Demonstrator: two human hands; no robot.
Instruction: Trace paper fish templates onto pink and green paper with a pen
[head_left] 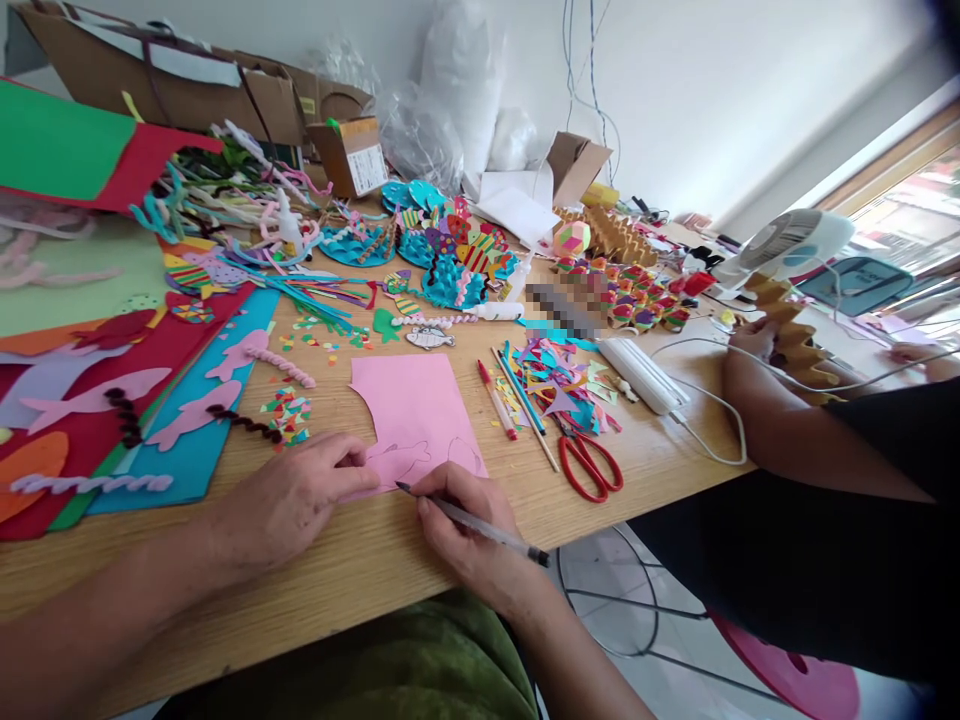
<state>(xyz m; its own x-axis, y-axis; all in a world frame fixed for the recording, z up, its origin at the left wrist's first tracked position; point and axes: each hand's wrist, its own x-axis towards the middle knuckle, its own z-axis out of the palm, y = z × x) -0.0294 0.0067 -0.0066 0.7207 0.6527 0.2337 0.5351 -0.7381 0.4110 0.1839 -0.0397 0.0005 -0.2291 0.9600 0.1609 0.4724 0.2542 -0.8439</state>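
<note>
A sheet of pink paper (pixel 409 400) with a curved cut in its left side lies near the table's front edge. Pencil-thin dark outlines, one of them fish-like, run along its lower part. My left hand (pixel 296 490) is closed at the sheet's lower left corner, its fingertips holding the paper against the table. Between the thumb and fingers of my right hand (pixel 472 520) is a slim clear pen (pixel 487 530) with a dark end, its tip touching the paper's lower edge. Pink paper fish (pixel 199 415) with fuzzy pipe-cleaner pieces lie left of my hands.
Red-handled scissors (pixel 590 467), a red pen (pixel 497 400) and paper scraps (pixel 562 385) lie to the right. Beyond them sits a white power strip (pixel 643 376) with a trailing cord. Another person's arm (pixel 780 430) reaches in at right. Glue bottles, pipe cleaners and boxes crowd the back.
</note>
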